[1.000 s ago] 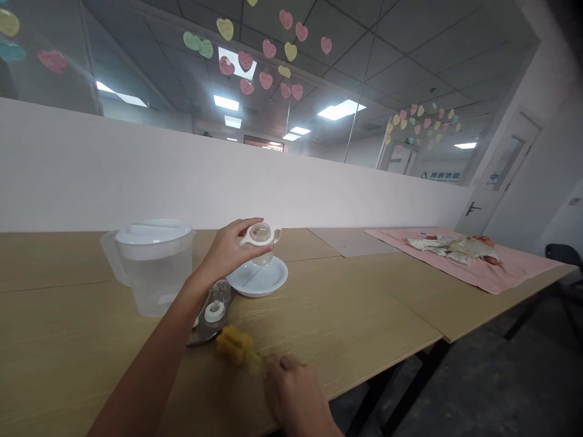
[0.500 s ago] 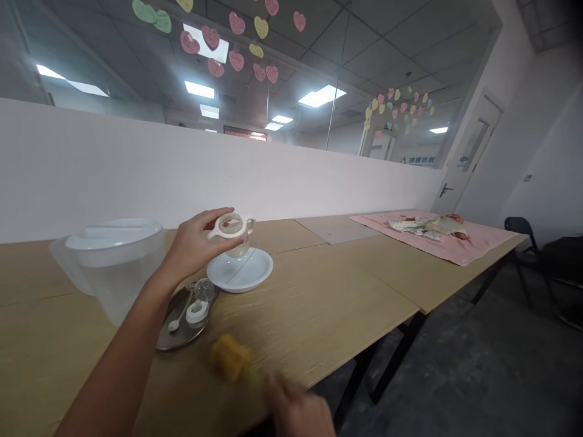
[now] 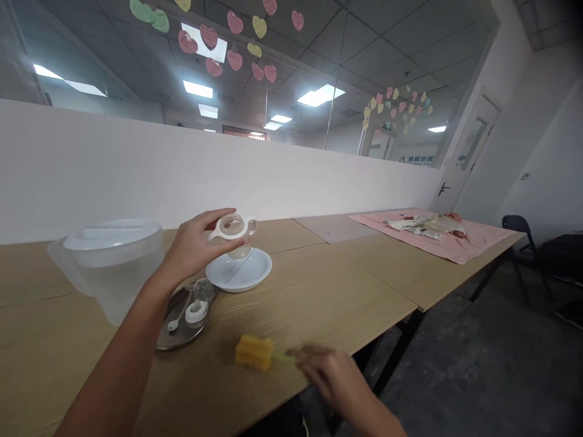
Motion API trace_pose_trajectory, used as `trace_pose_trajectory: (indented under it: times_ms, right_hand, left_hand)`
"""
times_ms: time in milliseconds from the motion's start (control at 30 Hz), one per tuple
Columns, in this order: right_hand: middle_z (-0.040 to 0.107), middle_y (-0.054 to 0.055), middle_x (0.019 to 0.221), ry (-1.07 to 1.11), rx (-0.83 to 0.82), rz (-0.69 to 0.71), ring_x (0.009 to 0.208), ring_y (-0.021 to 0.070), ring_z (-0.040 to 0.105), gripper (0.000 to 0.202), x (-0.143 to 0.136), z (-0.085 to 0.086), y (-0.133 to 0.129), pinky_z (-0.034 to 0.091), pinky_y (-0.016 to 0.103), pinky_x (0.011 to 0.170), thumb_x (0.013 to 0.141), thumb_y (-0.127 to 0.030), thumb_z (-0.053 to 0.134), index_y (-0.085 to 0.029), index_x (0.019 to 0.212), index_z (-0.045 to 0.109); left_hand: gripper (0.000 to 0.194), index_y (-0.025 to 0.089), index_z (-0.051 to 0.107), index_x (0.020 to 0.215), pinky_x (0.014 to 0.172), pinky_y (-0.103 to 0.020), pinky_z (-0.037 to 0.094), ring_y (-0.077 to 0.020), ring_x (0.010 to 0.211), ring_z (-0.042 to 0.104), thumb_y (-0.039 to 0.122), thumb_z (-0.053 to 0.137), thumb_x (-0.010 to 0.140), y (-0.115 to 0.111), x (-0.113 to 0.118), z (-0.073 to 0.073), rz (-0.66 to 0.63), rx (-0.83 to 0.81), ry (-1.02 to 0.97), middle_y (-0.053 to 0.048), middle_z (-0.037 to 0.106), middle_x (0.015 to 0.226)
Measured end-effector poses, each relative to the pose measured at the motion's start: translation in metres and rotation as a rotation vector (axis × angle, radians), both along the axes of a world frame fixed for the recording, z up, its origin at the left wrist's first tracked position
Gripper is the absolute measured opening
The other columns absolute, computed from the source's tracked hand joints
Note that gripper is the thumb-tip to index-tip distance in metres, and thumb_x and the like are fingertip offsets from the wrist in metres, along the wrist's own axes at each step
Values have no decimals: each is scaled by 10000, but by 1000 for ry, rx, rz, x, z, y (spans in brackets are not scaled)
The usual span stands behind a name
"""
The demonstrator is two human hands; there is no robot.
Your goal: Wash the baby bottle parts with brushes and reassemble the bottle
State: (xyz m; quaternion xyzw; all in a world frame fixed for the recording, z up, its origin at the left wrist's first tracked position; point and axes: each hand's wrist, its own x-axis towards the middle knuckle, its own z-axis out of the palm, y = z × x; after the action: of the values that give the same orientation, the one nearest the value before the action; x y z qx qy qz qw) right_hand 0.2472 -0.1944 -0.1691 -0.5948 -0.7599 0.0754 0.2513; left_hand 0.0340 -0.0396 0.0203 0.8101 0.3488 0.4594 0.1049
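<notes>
My left hand (image 3: 200,243) grips a clear bottle (image 3: 239,249) with a white two-handled collar, its open mouth facing me, above a white bowl (image 3: 240,280). Low at the centre, my right hand (image 3: 325,370), slightly blurred, is closed around the thin green handle of a yellow sponge brush (image 3: 254,352). The sponge head points left, over the table's near part. Left of the bowl, a metal tray (image 3: 169,337) holds a white ring cap (image 3: 195,312), a clear cover (image 3: 203,289) and a small white-ended stick (image 3: 172,325).
A translucent lidded pitcher (image 3: 116,273) stands at the left on the wooden table (image 3: 319,303). Farther right, a pink cloth (image 3: 449,249) carries a doll-like figure and fabric. A white wall (image 3: 113,164) runs behind the table; a black chair (image 3: 517,224) is at the far right.
My right hand has moved right and upward into fuller view, carrying the sponge brush to the right. My left hand and the bottle remain almost where they were.
</notes>
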Motion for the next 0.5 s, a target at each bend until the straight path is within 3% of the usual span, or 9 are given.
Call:
trace_pose_trajectory:
  times_ms: [67,133,233,300,367,433,500]
  right_hand:
    - [672,47,965,28,-37,-87,887,163,617,299,23,9,16,436,207,752,871,-227,379,-237,1014,641]
    - [668,59,985,31,-44,-156,904,174,612,320,29,17,26,430,221,761,872,-214,367,-228,1058,627]
    - [670,83,959,2,-42,-205,854,170,622,338,-9,20,29,432,213,723,862,-165,346,-192,1063,616]
    - [679,89,874,-95,-135,-126,794,180,633,297,-50,13,24,439,210,662,817,-129,384,-179,941,650]
    - [682,80,857,-168,-199,-68,775,199,642,304,-76,2,16,443,214,620,754,-126,469,-201,1003,627]
    - [682,76,895,-162,-214,-221,769,205,651,449,-74,-6,5,447,215,592,715,-101,492,-241,1136,563]
    - [689,80,851,-123,-169,-505,746,186,654,399,-44,-7,-7,450,213,584,746,-80,443,-255,1062,613]
  left_hand:
    - [565,251,561,1118,868,-301,438,-210,1018,551,502,656,620,-1,0,1,0,5,0,-24,593,1155]
    - [558,254,562,1115,868,-296,437,-207,1021,549,499,657,623,-1,0,1,4,15,-3,-21,592,1156]
    - [541,261,564,1110,869,-295,437,-207,1024,548,497,651,631,-1,0,1,13,21,0,-15,590,1159]
    - [534,266,564,1108,867,-297,438,-208,1023,549,497,648,634,-1,0,1,16,22,7,-12,590,1158]
    - [535,265,565,1108,868,-303,438,-212,1024,548,497,646,633,-1,0,1,15,24,14,-15,589,1160]
    - [546,259,565,1112,871,-308,439,-216,1028,545,500,646,629,-1,0,1,12,25,11,-22,587,1162]
    - [559,257,563,1117,873,-309,440,-217,1027,545,504,648,623,-2,-1,1,9,23,4,-24,589,1158]
